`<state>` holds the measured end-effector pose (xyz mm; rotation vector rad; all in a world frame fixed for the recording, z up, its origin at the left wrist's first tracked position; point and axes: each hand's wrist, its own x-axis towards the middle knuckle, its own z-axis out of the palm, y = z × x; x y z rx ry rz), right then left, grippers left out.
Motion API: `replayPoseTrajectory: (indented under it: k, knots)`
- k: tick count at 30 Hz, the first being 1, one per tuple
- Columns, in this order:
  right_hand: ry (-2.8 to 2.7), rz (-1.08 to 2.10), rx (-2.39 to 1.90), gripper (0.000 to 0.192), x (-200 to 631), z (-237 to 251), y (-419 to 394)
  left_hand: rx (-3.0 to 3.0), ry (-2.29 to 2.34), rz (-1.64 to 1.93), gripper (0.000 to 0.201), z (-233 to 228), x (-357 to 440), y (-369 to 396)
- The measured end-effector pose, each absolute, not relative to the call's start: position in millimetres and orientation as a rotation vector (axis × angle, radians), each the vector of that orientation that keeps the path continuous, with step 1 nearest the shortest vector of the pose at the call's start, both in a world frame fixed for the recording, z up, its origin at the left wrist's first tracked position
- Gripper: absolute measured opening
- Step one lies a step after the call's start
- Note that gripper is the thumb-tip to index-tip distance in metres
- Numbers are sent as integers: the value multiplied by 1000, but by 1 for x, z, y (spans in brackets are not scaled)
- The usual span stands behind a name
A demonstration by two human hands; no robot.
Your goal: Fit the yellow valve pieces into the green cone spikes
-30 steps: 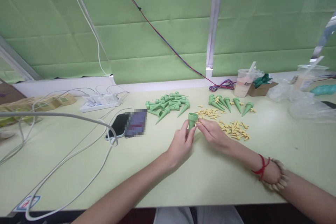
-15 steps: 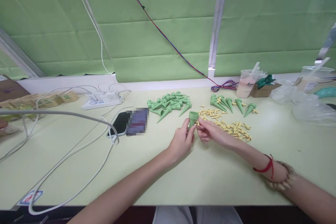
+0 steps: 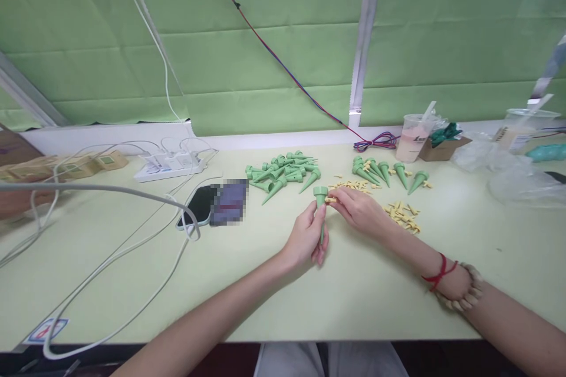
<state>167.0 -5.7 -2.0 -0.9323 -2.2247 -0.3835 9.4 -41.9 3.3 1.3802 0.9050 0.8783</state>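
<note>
Clock: dial centred on the piece in the left hand, 12 is toward the green blind, 6 is the person's lap.
Green spike: pale green, cone-shaped, plastic-looking spike with a wide ribbed collar (image 3: 321,193). Collar's up, long axis runs roughly 12 to 6, tip toward 6.
Left hand: nearest to it, obviously, since the left hand (image 3: 308,234) has fingers and thumb pressed around the shaft below the collar.
Yellow peg: small yellow, plastic-looking peg (image 3: 331,200), right at 3 o'clock, just under the collar. It lies roughly crosswise to the spike, one end at its side. Can't tell if it's seated or only touching.
Right hand: the right hand (image 3: 360,210) comes in from 4, thumb and fingertips pinching that peg, barely any gap.
Loose yellow pegs: one scatter (image 3: 351,186) just shy of 3, partly behind the right hand, another bunch (image 3: 403,215) between 3 and 4.
Green heap: jumbled spikes (image 3: 283,173) around 10, flat on the pale surface (image 3: 375,306).
Other green spikes: smaller group (image 3: 384,172) between 2 and 3, yellow bits showing by some.
</note>
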Motion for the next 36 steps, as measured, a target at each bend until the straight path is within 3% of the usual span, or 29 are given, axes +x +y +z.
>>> replayPoseTrajectory:
  k: [6,10,17,22,25,27,30,33,36]
  knots:
    - [-2238,-444,-943,27,165,2,-12,1476,941,876,38,5,9,-45]
    - [-2205,-221,-962,23,163,-2,-14,1582,965,879,32,-3,8,-43]
    - [-1932,546,-1075,31,154,0,-24,1783,1064,909,26,-4,4,-40]
    - [-1481,1552,-873,31,151,3,-21,1884,1135,914,24,-6,-1,-34]
    - [-1363,1758,-831,30,153,5,-17,1895,1111,927,24,-7,-1,-33]
    - [-1487,1626,-876,31,154,6,-17,1812,1047,932,25,-7,1,-35]
    - [-1800,1032,-1037,37,154,6,-20,1561,939,918,30,-6,7,-40]
    - [-2004,426,-1167,27,157,4,-19,1364,886,943,35,-2,12,-45]
    - [-2134,85,-1131,20,162,1,-15,1314,852,960,39,1,13,-47]
